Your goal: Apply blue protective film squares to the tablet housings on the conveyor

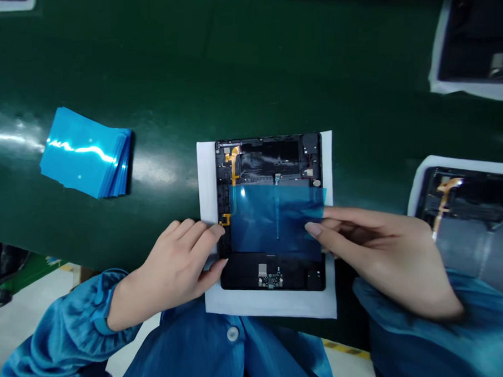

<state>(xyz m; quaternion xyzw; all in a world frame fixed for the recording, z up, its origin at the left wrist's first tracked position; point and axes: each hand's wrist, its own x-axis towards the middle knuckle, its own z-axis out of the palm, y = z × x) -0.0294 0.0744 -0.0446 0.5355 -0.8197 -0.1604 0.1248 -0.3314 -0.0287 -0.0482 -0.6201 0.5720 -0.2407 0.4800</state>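
Left hand, palm down: thumb and forefinger apart at the near tablet's left edge. Right hand, extended inward: pinching one blue film over that tablet's middle. Also shown: one film stack, two partly visible tablets.

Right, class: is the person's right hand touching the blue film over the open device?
Touching. The head view shows the right hand pinching the blue film by its right edge, gripped between the fingers.
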